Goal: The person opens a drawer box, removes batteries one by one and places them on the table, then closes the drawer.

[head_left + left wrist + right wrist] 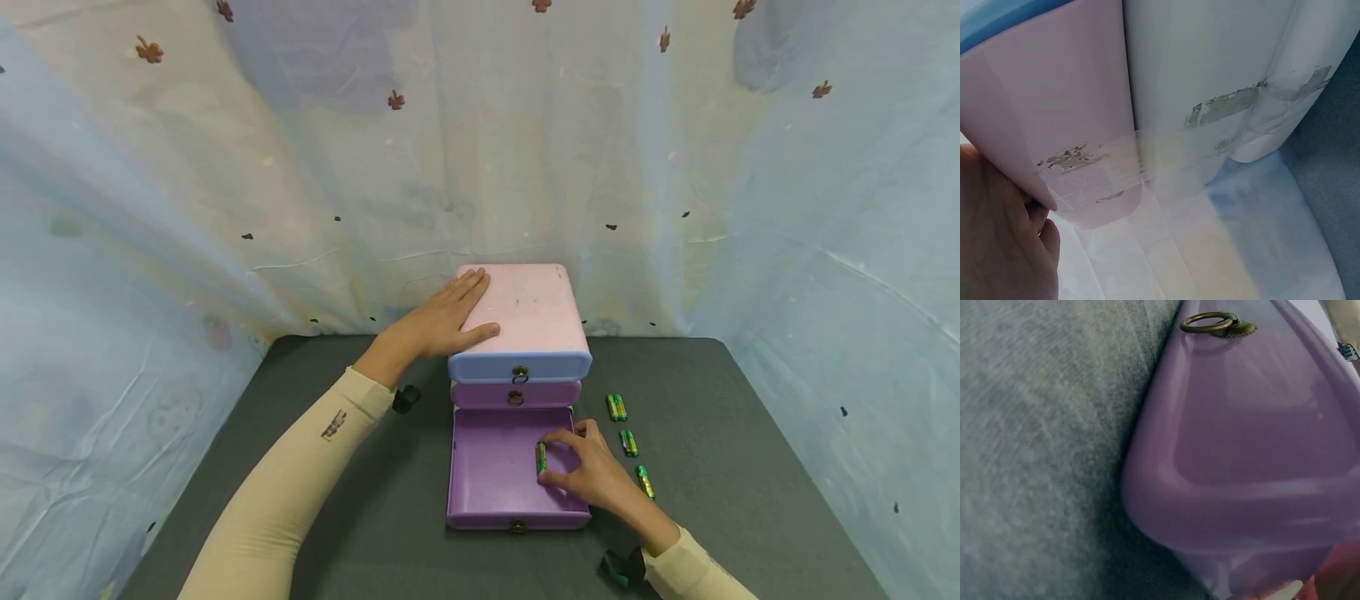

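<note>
A small drawer cabinet with a pink top has its purple bottom drawer pulled out. My left hand rests on the left part of the cabinet top, fingers stretched out; part of that hand shows beside the pink side wall in the left wrist view. Over the right half of the drawer, my right hand pinches a green battery between thumb and fingers. In the right wrist view the drawer front and its brass ring fill much of the picture; the battery is hidden there.
Right of the cabinet, more green batteries lie in small groups: one group at the back, another in the middle, and a nearer battery beside my right wrist. Above the open drawer, the blue drawer and middle purple drawer are closed. A patterned curtain hangs behind the dark table.
</note>
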{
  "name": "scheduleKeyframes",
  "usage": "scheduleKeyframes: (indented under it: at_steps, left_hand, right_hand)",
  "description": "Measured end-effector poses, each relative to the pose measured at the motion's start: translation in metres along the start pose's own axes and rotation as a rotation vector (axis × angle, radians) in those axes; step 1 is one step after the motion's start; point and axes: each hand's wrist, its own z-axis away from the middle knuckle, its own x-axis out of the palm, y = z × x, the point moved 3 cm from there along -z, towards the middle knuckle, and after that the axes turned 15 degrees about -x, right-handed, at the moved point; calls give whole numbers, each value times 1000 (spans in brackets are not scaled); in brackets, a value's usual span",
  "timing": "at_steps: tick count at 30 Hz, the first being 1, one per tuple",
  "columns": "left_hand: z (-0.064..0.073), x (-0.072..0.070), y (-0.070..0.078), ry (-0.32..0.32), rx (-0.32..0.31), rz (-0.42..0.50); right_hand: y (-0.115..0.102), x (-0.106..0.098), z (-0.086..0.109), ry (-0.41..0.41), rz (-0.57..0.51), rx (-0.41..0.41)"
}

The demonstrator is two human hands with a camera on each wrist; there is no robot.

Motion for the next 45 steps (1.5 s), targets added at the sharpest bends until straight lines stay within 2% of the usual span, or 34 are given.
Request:
scheduleKeyframes:
  at_steps: [23, 31, 39, 45]
  left_hand:
    - [-3, 1, -3, -2, -2, -6]
    - [-2, -1, -1, -1, 2, -1]
    - [-1, -1, -1, -3, 5, 2]
    - [-1, 0, -2, 6, 8, 2]
  right_hand:
    - [-9, -26, 9, 32, -16, -50]
    - [-7, -31, 13, 53, -2, -21]
    - [-6, -36, 16, 39, -24, 8]
    - [-4, -41, 19, 45, -32, 0]
